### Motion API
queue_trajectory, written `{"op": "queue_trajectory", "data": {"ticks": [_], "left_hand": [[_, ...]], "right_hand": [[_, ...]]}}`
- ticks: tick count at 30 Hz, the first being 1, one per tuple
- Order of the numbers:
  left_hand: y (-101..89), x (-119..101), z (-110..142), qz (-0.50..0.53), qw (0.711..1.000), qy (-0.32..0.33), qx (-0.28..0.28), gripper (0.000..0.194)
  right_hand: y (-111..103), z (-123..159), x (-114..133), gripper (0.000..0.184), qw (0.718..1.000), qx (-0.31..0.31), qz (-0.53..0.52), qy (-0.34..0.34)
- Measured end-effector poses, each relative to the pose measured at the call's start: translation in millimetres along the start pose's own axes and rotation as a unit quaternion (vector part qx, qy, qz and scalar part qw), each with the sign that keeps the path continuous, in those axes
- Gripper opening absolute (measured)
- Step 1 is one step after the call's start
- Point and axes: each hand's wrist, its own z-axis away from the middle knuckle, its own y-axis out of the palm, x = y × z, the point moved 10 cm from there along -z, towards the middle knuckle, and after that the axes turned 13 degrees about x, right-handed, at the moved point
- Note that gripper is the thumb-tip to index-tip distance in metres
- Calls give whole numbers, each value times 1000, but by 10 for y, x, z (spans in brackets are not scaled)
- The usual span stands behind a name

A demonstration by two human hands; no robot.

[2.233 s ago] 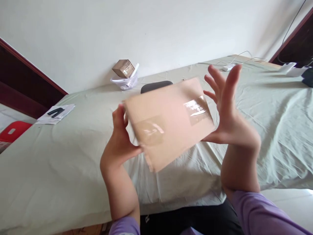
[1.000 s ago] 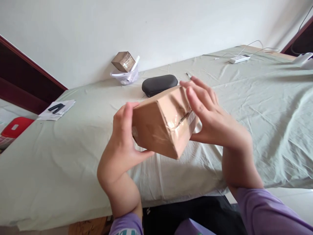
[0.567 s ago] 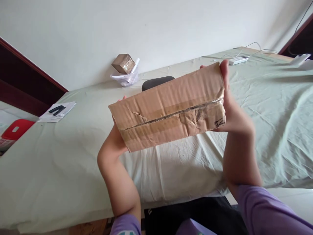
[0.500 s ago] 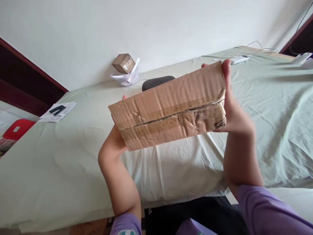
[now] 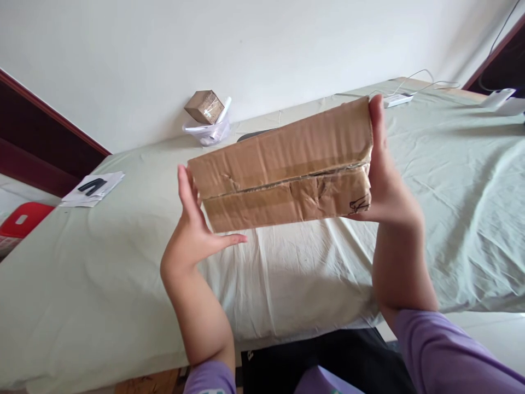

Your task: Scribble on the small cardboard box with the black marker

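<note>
A long brown cardboard box (image 5: pixel 283 167), creased and taped along its middle seam, is held in the air above the table between both hands. My left hand (image 5: pixel 192 230) presses its palm against the box's left end, thumb under the lower edge. My right hand (image 5: pixel 383 175) clamps the right end, fingers behind the box and hidden. The seam side faces me. A small black mark sits at the box's lower right corner.
A pale green cloth covers the table (image 5: pixel 102 273). At the back stand a small brown box on a plastic tub (image 5: pixel 207 117) and a dark case (image 5: pixel 252 134) mostly hidden behind the box. Papers with a black object (image 5: pixel 92 187) lie far left; a white power strip (image 5: pixel 396 99) far right.
The box was turned from end-on to lengthwise with its seam side towards me. Since half a second ago it has risen slightly and my left hand has come into view at its left end.
</note>
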Motion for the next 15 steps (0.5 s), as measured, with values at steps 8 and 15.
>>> {"op": "queue_trajectory", "data": {"ticks": [8,15], "left_hand": [[350,-644,-62,-139,983,118,22,165],[313,-416,-21,17,990,138,10,161]], "right_hand": [[390,-134,337,111,998,28,11,-60],[191,-69,215,130,999,22,-20,-46]]}}
